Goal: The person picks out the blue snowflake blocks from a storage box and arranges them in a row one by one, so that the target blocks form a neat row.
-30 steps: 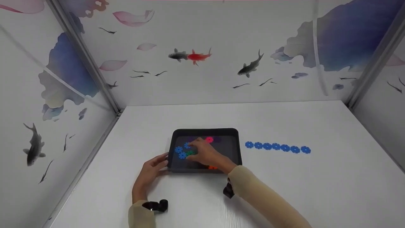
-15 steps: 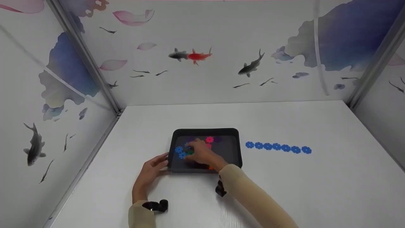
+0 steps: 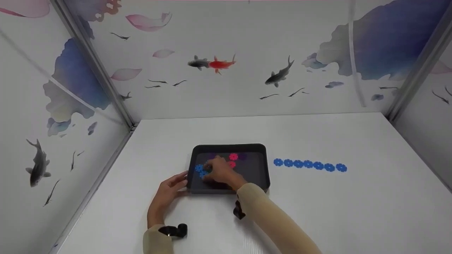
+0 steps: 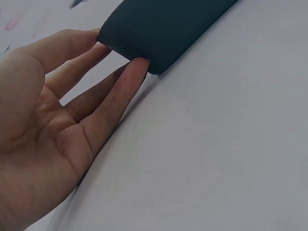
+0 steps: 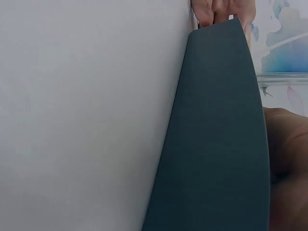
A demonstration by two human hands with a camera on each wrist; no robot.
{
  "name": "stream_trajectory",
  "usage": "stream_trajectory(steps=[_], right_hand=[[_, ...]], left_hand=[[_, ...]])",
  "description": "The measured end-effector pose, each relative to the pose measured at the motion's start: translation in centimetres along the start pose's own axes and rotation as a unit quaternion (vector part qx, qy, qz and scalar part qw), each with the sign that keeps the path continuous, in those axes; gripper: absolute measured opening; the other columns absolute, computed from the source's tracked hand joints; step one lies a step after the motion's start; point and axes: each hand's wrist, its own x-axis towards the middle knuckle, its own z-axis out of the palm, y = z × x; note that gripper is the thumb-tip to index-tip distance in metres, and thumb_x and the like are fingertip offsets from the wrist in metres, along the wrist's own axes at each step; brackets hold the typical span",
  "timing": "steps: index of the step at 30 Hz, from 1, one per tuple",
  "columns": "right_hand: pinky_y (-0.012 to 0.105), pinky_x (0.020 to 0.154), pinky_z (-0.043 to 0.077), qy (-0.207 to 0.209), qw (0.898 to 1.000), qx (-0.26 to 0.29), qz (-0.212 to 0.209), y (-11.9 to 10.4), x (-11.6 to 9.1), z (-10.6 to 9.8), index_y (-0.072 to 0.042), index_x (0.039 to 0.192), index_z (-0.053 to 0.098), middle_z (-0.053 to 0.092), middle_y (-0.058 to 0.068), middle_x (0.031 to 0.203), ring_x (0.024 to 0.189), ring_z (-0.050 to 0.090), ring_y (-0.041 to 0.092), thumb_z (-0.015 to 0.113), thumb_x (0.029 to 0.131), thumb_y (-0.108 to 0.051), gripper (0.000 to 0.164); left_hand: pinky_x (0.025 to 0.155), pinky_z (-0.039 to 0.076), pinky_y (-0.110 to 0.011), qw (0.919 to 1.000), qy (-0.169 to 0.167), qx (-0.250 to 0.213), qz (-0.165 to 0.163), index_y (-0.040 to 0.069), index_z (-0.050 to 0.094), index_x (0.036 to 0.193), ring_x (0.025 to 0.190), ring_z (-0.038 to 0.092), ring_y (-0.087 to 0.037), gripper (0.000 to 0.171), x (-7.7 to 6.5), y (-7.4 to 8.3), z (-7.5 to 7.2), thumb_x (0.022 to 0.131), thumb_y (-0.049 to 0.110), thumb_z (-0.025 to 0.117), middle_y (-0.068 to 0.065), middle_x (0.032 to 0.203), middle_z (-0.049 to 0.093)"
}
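Now the left hand (image 3: pixel 167 193) is touching the black tray (image 3: pixel 256 176) with loosely extended fingers, while the right hand (image 3: pixel 221 171) is curving down inside beside blue pieces (image 3: pixel 199 168); whether it's gripping one isn't showing. A blue row (image 3: pixel 308 164) is lying well to its right.

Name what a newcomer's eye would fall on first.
The row of blue pieces, laid on the white table right of the black tray. Next, the right hand inside the tray, near two pink pieces. Behind, a red fish on the pale wall.
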Motion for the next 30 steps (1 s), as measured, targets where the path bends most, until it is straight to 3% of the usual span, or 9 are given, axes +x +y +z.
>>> stream_trajectory(steps=[9,22,30], right_hand=[[0.047,0.112,0.045,-0.004,0.999,0.025,0.02,0.4,0.5,0.4,-0.011,0.12,0.074,0.06,0.014,0.126,0.121,0.051,0.029,0.083,0.083,-0.019,0.04],[0.05,0.112,0.043,0.018,0.999,-0.028,0.019,0.12,0.79,0.75,-0.014,0.117,0.076,0.059,0.012,0.125,0.121,0.052,0.03,0.082,0.084,-0.025,0.035],[0.046,0.108,0.048,0.015,0.999,-0.021,0.021,0.22,0.86,0.94,-0.012,0.114,0.076,0.059,0.011,0.126,0.118,0.053,0.028,0.082,0.084,-0.025,0.033]], left_hand=[[0.092,0.06,-0.038,1.0,0.003,-0.001,0.002,0.006,0.054,0.144,0.121,0.062,-0.024,0.049,-0.11,-0.23,-0.13,0.098,0.016,0.065,-0.02,0.148,0.052],[0.092,0.06,-0.037,0.9998,0.011,0.019,0.0,0.008,0.056,0.143,0.12,0.062,-0.026,0.046,0.09,0.06,0.0,0.098,0.017,0.064,-0.019,0.146,0.054],[0.092,0.06,-0.037,0.9998,0.002,0.02,0.007,0.007,0.054,0.144,0.12,0.063,-0.025,0.049,-0.06,-0.07,-0.09,0.098,0.018,0.064,-0.02,0.148,0.052]])
